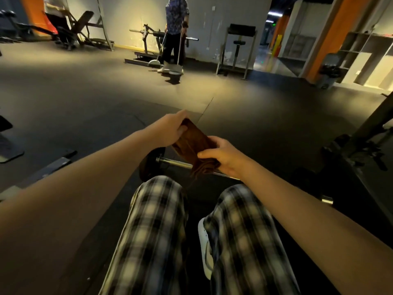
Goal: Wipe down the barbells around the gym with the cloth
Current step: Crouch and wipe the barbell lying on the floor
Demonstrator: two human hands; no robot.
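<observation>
A folded brown cloth [196,143] is held between both hands, above a barbell on the floor. My left hand [170,129] grips its far end. My right hand [221,155] grips its near end, thumb on top. The barbell's chrome bar [176,162] lies across the floor just in front of my knees, with a black plate [148,165] at its left end. The bar's right part is hidden behind my right hand and arm; a chrome end [326,199] shows at the right.
My legs in plaid trousers fill the bottom middle. A dark rack [365,143] stands at the right. A person with a broom and dustpan [175,69] stands ahead beside another racked barbell [161,34]. Benches and machines line the far left.
</observation>
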